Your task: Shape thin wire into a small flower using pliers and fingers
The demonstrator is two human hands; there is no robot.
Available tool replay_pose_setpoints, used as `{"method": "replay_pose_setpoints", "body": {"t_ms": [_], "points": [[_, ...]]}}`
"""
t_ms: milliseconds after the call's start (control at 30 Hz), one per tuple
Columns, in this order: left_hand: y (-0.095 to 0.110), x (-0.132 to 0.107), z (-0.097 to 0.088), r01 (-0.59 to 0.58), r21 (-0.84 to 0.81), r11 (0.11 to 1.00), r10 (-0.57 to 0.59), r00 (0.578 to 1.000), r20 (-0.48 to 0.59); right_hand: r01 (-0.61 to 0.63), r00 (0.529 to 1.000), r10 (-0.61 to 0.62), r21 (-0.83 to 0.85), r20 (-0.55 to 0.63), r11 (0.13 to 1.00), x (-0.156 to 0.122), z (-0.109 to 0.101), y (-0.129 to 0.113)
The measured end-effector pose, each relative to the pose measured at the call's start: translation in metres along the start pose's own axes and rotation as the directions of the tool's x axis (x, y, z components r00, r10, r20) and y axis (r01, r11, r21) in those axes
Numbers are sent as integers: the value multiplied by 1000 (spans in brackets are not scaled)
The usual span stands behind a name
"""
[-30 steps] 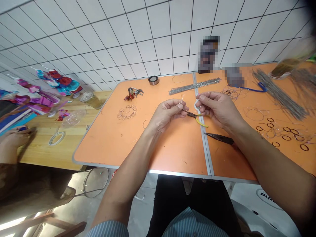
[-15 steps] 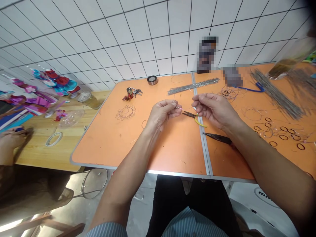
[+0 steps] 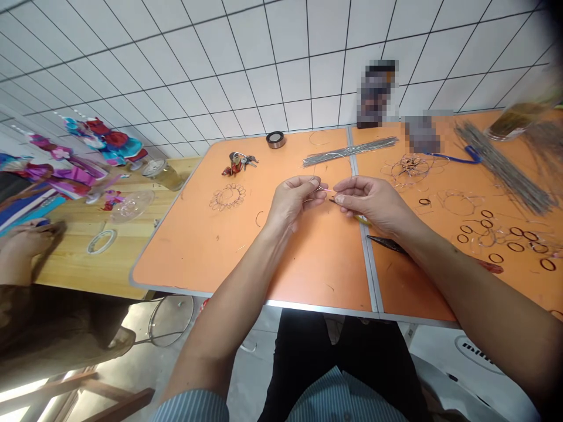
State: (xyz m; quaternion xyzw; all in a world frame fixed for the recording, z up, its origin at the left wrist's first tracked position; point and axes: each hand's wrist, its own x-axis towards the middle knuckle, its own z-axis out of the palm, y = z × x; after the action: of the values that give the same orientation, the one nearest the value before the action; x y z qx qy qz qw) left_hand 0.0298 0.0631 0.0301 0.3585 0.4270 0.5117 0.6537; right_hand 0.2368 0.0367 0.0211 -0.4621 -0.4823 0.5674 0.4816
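Between thumb and fingers, my left hand (image 3: 297,199) pinches a thin wire (image 3: 324,189), part of it pinkish. My right hand (image 3: 367,202) is closed in a pinch at the wire's right end, its fingertips close to the left ones. Both hands are held over the orange table (image 3: 308,264). Small yellow-handled pliers (image 3: 363,220) lie beneath my right hand, mostly covered by it. Dark-jawed pliers (image 3: 387,243) are partly hidden under my right forearm. A flower-shaped wire ring (image 3: 227,197) lies left of my left hand.
A bundle of straight wires (image 3: 349,151), a roll of tape (image 3: 275,139) and keys (image 3: 240,163) lie toward the wall. Several dark rings (image 3: 516,247) and loose wire loops are on the right. Another person's hand (image 3: 26,240) is at the wooden table (image 3: 127,258).
My right hand has moved left and down to meet the wire by my left hand, covering more of the small pliers. The whole view has shifted slightly.
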Motion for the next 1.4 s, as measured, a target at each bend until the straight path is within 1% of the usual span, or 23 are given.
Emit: {"method": "replay_pose_setpoints", "body": {"t_ms": [200,367,533,933,1400], "points": [[-4,-3,4,2,23,1000,-3,1000,12,51,998,-51,-11,-22,999,1,8,7],[-5,-6,7,15,33,999,-15,1000,12,51,998,-51,-6,-45,999,2,6,11],[-5,-5,6,9,25,1000,-9,1000,18,63,997,-63,-6,-52,998,4,5,10],[-4,-6,6,37,9,999,-37,999,13,-23,1000,22,174,4,984,4,2,7],[-4,-6,6,17,25,1000,-19,999,45,-9,1000,8,161,6,987,3,3,5]]}}
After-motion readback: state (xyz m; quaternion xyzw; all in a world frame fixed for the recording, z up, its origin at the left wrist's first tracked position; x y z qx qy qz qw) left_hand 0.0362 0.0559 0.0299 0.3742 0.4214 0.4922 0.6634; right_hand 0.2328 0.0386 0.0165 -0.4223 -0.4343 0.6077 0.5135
